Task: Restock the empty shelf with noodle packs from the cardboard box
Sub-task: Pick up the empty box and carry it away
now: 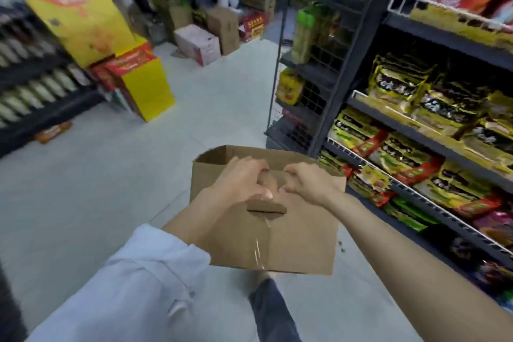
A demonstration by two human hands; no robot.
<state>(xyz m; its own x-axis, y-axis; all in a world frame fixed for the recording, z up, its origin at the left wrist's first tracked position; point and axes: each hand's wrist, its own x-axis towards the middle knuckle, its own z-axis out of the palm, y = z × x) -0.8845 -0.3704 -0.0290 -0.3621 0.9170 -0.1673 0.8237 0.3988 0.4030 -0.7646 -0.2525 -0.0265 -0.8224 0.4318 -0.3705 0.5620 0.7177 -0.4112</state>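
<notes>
A brown cardboard box [294, 233] hangs in the aisle in front of me, its open top tilted away. My left hand [244, 178] grips the near top edge of the box, fingers curled over the rim. Beside it, my right hand [311, 179] grips the same edge. I cannot see inside the box. On my right stands a dark shelf unit [433, 144] filled with yellow, black and red noodle packs [399, 86] on several levels.
Yellow and red display cartons [144, 86] stand on the floor at the left, by a dark shelf of bottles [36, 89]. More cartons [200, 41] are piled at the aisle's far end. A wire rack [308, 69] stands at the shelf's end. Pale floor lies between.
</notes>
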